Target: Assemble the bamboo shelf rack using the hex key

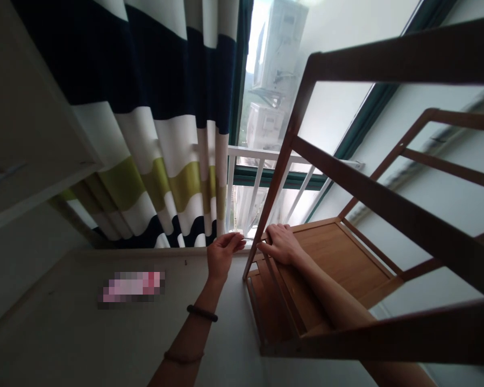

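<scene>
A brown wooden shelf frame (371, 193) lies tipped on its side on a pale floor, its legs and rails reaching toward me. My right hand (280, 243) rests closed over the far edge of its lower shelf board (339, 258), next to a corner leg. My left hand (222, 251), with a dark band on the wrist, hovers just left of that leg. Its fingers are pinched on a thin, small thing I cannot name, which points toward the leg.
A curtain (157, 123) striped navy, white and green hangs at the back left. Behind the frame is a window (274, 107) with a white railing. A white cabinet edge (28, 134) stands at left. A blurred pink patch (131, 286) lies on the floor.
</scene>
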The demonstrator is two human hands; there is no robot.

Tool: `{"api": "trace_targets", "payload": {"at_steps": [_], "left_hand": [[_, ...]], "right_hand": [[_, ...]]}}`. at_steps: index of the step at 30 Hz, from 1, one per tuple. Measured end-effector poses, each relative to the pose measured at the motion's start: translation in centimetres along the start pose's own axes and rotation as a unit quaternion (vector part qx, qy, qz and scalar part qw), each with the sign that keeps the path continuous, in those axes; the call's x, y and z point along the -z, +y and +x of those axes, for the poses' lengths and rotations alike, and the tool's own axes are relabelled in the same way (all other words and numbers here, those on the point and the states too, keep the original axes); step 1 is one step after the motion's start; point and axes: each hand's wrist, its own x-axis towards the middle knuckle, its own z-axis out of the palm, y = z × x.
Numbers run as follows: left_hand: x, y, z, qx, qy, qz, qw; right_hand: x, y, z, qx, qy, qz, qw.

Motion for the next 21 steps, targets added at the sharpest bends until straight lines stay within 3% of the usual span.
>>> {"api": "trace_targets", "payload": {"at_steps": [6,14,21], "left_hand": [[0.1,-0.4,0.5,0.049,-0.037,-0.033,0.998],[0.8,-0.2,0.0,0.043,-0.056,0.005,0.997],[3.8,4.2,0.0,-0.007,-0.18,0.187,0.966]], "right_hand": [[0.2,0.0,0.1,-0.004,-0.016,0.011,1.0],[-0.1,0.4,0.0,0.002,-0.011,0.016,1.0],[-0.2,0.6,0.0,0.007,0.007,0.015,1.0]]}}
